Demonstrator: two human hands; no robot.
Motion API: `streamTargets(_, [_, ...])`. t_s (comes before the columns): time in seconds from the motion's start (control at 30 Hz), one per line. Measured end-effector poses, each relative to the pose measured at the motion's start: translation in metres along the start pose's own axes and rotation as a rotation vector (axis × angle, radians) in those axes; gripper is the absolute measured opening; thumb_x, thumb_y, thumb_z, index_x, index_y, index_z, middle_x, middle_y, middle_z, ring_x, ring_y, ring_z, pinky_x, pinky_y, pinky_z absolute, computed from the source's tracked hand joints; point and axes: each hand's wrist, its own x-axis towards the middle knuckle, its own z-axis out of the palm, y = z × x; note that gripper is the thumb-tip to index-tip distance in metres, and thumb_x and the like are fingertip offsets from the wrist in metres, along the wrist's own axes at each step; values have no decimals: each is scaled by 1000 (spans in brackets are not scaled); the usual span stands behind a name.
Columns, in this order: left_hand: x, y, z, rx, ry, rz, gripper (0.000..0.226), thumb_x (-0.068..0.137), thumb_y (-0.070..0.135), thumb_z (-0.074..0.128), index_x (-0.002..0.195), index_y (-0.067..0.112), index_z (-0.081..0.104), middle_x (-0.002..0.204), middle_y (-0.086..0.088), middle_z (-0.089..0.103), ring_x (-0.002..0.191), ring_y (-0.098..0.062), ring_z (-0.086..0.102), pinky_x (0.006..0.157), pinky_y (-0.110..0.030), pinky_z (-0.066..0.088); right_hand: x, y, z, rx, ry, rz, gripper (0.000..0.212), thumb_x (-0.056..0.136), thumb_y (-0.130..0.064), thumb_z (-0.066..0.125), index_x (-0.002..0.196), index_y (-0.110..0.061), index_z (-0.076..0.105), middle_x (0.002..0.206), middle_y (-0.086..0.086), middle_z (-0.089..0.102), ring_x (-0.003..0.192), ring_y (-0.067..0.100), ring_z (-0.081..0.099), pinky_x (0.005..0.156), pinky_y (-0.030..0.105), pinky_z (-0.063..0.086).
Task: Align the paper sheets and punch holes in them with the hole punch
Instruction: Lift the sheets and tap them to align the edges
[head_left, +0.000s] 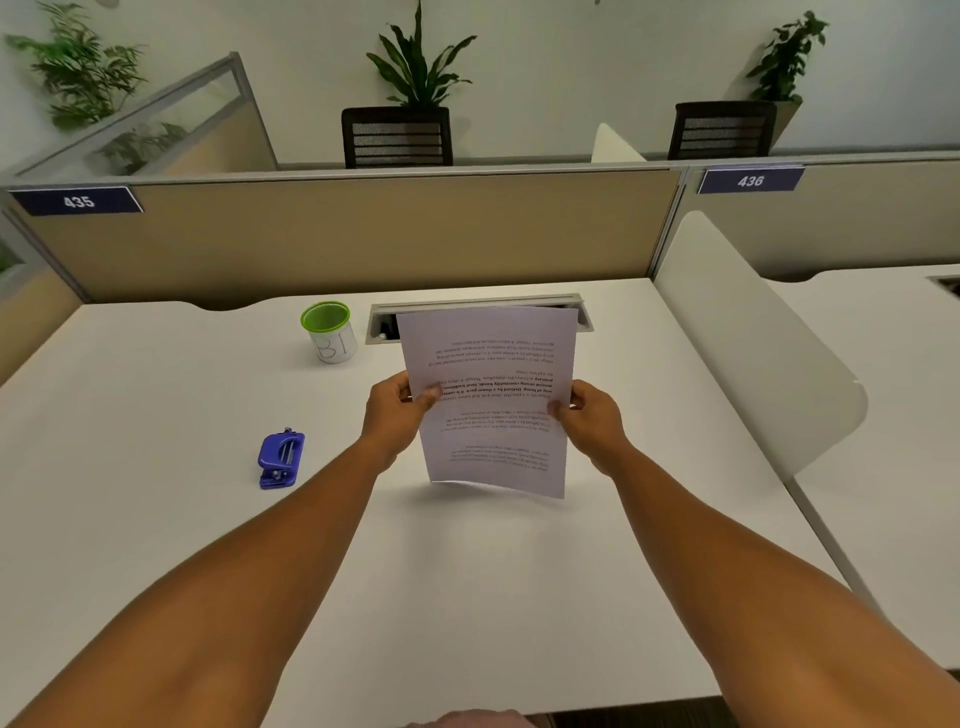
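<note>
I hold a stack of printed paper sheets (493, 405) upright above the white desk (467, 582), with the text upside down to me. My left hand (397, 410) grips the stack's left edge and my right hand (589, 415) grips its right edge. The bottom edge of the sheets hovers just over the desktop, casting a shadow below. A blue hole punch (281, 459) lies on the desk to the left of my left forearm, apart from both hands.
A white cup with a green rim (329, 332) stands at the back left of the sheets. A grey cable tray slot (384, 325) runs behind the paper. A beige partition (363, 234) closes the desk's far side, and a white divider (748, 343) bounds the right.
</note>
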Motion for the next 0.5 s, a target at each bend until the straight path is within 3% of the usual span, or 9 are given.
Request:
streamTargets(0.2, [-3,3,1,-55,67,-35,43,90,27,68,130,16,56,116,1,64,99,-20,63,71,-25,52,3,-7,0,96,61,63,15,93,-9,57,107,-12,62,107,5,68,95,26,67,83,41,58])
streamTargets(0.37, [-4,-9,-5,-100,173,-132,61,84,36,74,137,21,48,133,-5,58,107,-22,59,86,-36,52,5,-13,1,382,151,168,22,88,-4,60,106,-16,63,108,3,68,100,26,66,87,40,57])
streamTargets(0.5, [-13,-13,-5,-243,194,-253,75,80,38,77,142,17,41,133,-6,55,110,-22,57,99,-42,50,0,-18,5,672,192,260,24,90,0,59,107,-16,61,113,3,66,105,26,65,87,41,57])
